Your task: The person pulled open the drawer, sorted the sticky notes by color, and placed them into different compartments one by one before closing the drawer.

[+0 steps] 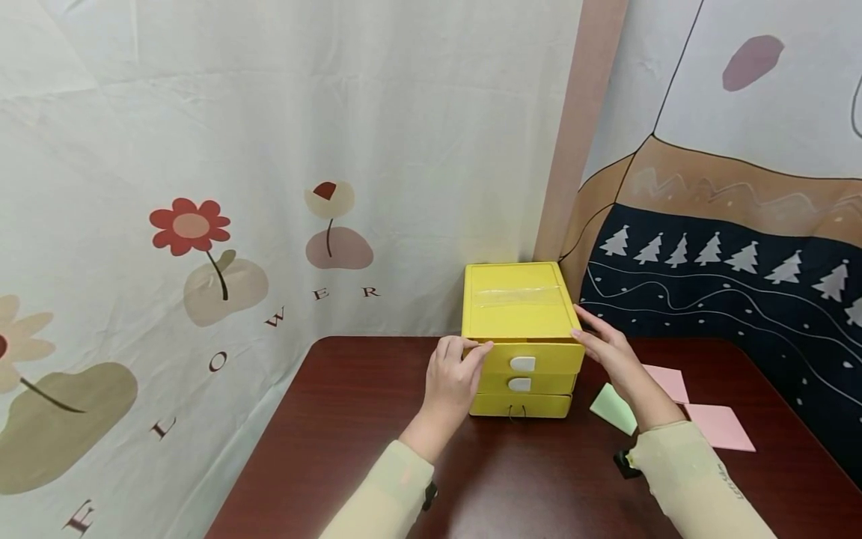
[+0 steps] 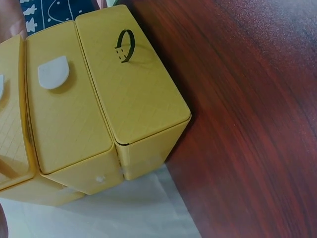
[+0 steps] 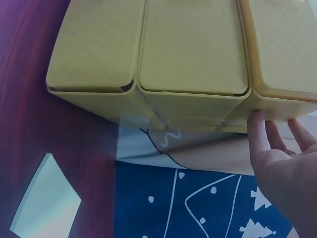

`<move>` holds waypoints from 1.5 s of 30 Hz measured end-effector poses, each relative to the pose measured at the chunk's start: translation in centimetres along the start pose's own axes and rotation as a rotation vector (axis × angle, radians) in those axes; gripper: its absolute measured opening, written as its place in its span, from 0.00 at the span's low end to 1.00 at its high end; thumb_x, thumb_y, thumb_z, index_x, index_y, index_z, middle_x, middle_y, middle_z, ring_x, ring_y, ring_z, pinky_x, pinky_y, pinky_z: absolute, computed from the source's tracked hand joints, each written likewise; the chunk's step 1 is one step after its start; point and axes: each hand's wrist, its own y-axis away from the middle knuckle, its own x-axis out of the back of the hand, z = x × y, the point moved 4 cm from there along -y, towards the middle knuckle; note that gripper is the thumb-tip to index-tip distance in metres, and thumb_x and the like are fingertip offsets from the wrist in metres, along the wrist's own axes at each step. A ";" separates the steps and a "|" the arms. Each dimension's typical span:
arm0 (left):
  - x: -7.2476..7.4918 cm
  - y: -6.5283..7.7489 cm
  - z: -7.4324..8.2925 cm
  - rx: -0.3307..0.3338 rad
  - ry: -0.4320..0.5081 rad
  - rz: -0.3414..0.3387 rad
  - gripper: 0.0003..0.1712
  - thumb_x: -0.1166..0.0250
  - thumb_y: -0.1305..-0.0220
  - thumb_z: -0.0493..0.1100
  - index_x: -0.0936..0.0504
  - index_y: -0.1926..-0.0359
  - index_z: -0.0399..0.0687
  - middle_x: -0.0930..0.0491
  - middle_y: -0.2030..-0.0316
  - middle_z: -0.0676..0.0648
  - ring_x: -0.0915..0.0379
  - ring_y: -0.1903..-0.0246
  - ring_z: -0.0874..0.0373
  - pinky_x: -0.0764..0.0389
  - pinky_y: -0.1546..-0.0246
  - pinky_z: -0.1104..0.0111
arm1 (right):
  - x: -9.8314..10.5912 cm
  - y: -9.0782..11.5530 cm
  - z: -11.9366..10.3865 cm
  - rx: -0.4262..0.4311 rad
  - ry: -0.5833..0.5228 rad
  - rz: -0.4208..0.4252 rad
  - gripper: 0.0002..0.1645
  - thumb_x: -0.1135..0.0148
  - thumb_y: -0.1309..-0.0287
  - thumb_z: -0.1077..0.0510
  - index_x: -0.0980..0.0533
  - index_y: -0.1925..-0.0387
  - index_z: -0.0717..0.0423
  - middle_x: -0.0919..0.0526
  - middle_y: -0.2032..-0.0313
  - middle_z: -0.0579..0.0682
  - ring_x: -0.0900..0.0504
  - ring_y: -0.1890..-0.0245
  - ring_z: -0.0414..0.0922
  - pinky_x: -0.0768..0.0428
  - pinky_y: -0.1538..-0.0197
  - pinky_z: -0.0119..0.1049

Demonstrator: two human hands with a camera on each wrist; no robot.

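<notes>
A yellow chest of three drawers (image 1: 518, 299) stands at the table's back. Its top drawer (image 1: 555, 359) sticks out slightly at the front. My left hand (image 1: 450, 374), fingers bent, holds that drawer at its upper left corner, thumb along the top edge. On the other side, my right hand (image 1: 616, 359) touches the upper right corner, with fingers fairly straight. In the right wrist view, its fingertips (image 3: 257, 119) rest against the drawer's side wall. The middle drawer (image 2: 69, 104) has a white tab; the bottom drawer (image 2: 133, 89) has a thin dark loop. The inside of the top drawer is hidden.
Right of the chest lie a green paper pad (image 1: 614, 410) and two pink ones, one pink pad (image 1: 720, 428) nearer the table edge. All stand on a dark reddish table (image 1: 323, 434). Printed curtains (image 1: 417, 150) hang close behind the chest.
</notes>
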 end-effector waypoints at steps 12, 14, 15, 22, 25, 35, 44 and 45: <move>-0.4 -0.3 -0.3 -0.004 -0.015 0.003 0.07 0.34 0.41 0.42 0.14 0.61 0.57 0.25 0.65 0.50 0.30 0.62 0.54 0.25 0.69 0.69 | -0.1 -0.1 -0.5 -0.042 -0.021 0.009 0.41 0.48 0.34 0.43 0.52 0.26 0.47 0.53 0.27 0.57 0.27 0.56 0.24 0.41 0.32 0.54; -0.5 -0.3 -0.3 -0.001 -0.018 0.001 0.07 0.34 0.41 0.42 0.14 0.61 0.57 0.26 0.65 0.51 0.30 0.62 0.54 0.26 0.69 0.69 | -0.2 -0.1 -0.5 -0.042 -0.030 0.008 0.41 0.48 0.33 0.44 0.52 0.26 0.47 0.54 0.27 0.57 0.28 0.58 0.22 0.42 0.32 0.55; -0.5 -0.3 -0.4 0.001 -0.021 -0.002 0.07 0.34 0.41 0.41 0.14 0.61 0.57 0.26 0.65 0.51 0.30 0.62 0.54 0.26 0.69 0.69 | -0.2 -0.1 -0.6 -0.042 -0.032 0.007 0.41 0.49 0.33 0.45 0.52 0.26 0.47 0.55 0.27 0.57 0.28 0.58 0.22 0.42 0.32 0.55; -0.8 -0.3 -0.6 0.000 -0.032 -0.009 0.07 0.34 0.41 0.41 0.14 0.61 0.57 0.26 0.65 0.51 0.31 0.63 0.55 0.27 0.69 0.69 | -0.4 -0.2 -0.8 -0.045 -0.025 0.021 0.39 0.49 0.33 0.47 0.51 0.26 0.47 0.55 0.26 0.56 0.29 0.53 0.27 0.40 0.33 0.53; -0.8 -0.4 -0.6 -0.003 -0.033 -0.009 0.07 0.34 0.41 0.41 0.14 0.61 0.57 0.26 0.65 0.51 0.31 0.63 0.55 0.28 0.69 0.69 | -0.4 -0.2 -0.9 -0.045 -0.023 0.035 0.38 0.50 0.33 0.49 0.50 0.26 0.48 0.53 0.27 0.55 0.32 0.45 0.37 0.39 0.33 0.53; -0.8 -0.5 -0.7 0.002 -0.043 -0.021 0.08 0.31 0.44 0.41 0.16 0.62 0.55 0.27 0.64 0.50 0.31 0.63 0.55 0.29 0.67 0.67 | -0.5 -0.1 -1.1 -0.045 -0.027 0.056 0.37 0.51 0.33 0.51 0.49 0.27 0.49 0.51 0.27 0.54 0.40 0.35 0.50 0.39 0.33 0.53; -0.8 -0.7 -1.1 0.135 -0.002 -0.069 0.15 0.28 0.47 0.45 0.20 0.57 0.53 0.29 0.60 0.48 0.32 0.63 0.54 0.28 0.67 0.65 | -0.5 -0.1 -1.1 -0.050 -0.027 0.055 0.37 0.50 0.33 0.50 0.49 0.27 0.51 0.51 0.27 0.54 0.40 0.35 0.52 0.40 0.33 0.55; -0.8 -0.7 -1.2 0.159 0.009 -0.076 0.17 0.28 0.47 0.45 0.20 0.56 0.53 0.29 0.59 0.48 0.32 0.63 0.54 0.27 0.67 0.65 | -0.5 -0.2 -1.1 -0.050 -0.026 0.055 0.37 0.50 0.33 0.50 0.48 0.27 0.51 0.51 0.27 0.54 0.40 0.35 0.52 0.41 0.33 0.55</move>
